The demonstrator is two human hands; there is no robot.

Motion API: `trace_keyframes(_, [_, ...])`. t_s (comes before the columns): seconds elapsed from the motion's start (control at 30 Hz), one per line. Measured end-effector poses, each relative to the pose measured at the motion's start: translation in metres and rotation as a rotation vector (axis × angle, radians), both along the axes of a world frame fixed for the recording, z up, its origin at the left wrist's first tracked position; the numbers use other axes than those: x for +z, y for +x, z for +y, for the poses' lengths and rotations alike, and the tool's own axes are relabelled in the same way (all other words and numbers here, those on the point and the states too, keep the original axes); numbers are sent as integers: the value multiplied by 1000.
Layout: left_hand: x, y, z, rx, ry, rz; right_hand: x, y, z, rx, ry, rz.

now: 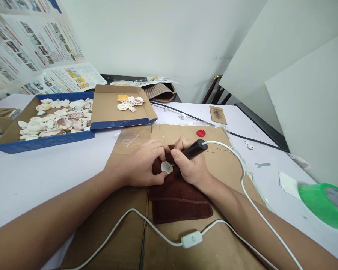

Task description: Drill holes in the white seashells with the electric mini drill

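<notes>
My left hand (148, 161) pinches a small white seashell (166, 167) between thumb and fingers, its hollow side up. In my right hand (193, 165) is a black corded rotary tool (195, 149), held like a pen, with its thin tip at the shell's right edge. Whether the tip touches the shell, I cannot tell. Under both hands lies a dark brown leather cloth (183, 210) on a cardboard sheet (124, 225). From the tool's back end runs a white cable (243, 176); an inline switch (192, 239) lies on the cardboard nearer to me.
At the left stands a blue box (45, 144) of white seashells; its brown lid (107, 108) bears several more shells. A red cap (201, 133) and a clear plastic bag (126, 138) lie ahead. To the right are a small wrench (262, 165) and a green tape roll (315, 202).
</notes>
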State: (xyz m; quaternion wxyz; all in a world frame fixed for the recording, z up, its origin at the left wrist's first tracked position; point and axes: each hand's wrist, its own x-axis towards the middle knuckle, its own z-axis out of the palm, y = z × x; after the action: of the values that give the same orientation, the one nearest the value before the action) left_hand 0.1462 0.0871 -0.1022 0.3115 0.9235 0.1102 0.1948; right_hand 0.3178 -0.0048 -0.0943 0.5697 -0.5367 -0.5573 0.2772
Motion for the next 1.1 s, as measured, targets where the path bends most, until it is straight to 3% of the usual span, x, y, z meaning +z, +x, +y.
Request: trace_keyframes(1.1, [2,1,0,-6,7,3,5,-6,0,14,40,18])
